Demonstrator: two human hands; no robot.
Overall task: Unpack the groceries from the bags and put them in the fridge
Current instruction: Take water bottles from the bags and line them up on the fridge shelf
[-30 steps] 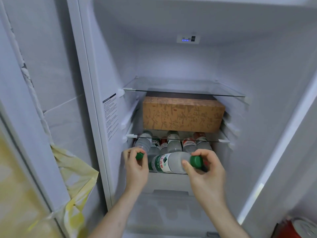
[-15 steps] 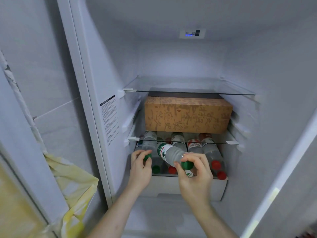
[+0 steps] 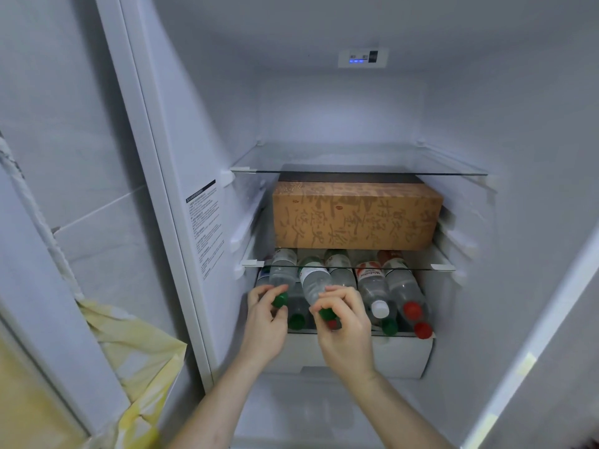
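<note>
Bottles are going into the fridge drawer, under the lower glass shelf. The left hand is pinching the green cap of one bottle, fingers curled round it. The right hand is gripping a second bottle at its green cap. Both bottles are lying neck-forward on top of others in the drawer, bodies reaching back under the shelf. To the right, more bottles are lying side by side with white, green and red caps facing out. A brown box is sitting on the shelf above. A yellow bag is hanging at lower left, outside the fridge.

Step in hand, as judged: seating these two bottles in the stack. The next move is calling for a push straight back until each settles into a gap between lower bottles, then a release. Round bottles are likely to roll forward, so each wants a steady seat before the fingers let go.
</note>
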